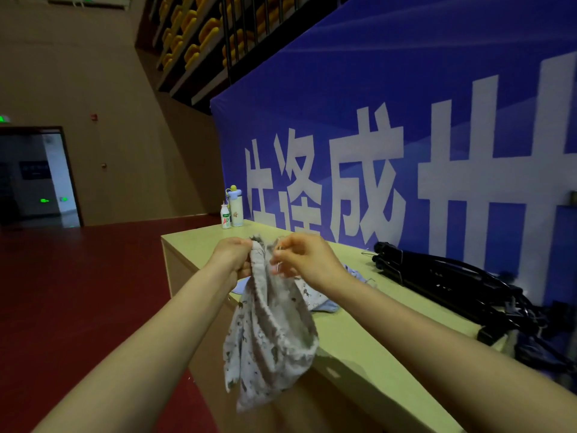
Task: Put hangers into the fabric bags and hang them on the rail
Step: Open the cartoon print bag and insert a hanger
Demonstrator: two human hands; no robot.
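A pale patterned fabric bag (268,335) hangs in the air in front of the table's near left corner. My left hand (232,256) grips its gathered top edge on the left. My right hand (307,260) pinches the top on the right together with a thin metal hook of a hanger (278,264) that pokes out there; the hanger's body is hidden inside the cloth. More patterned and light blue fabric bags (315,296) lie on the table behind my hands. A heap of black hangers (437,276) lies further right along the table.
The long pale green table (352,332) runs from centre to lower right, against a blue banner with white characters (406,145). Two bottles (232,210) stand at its far left corner. Red floor (78,292) spreads to the left, with a doorway (37,176) beyond.
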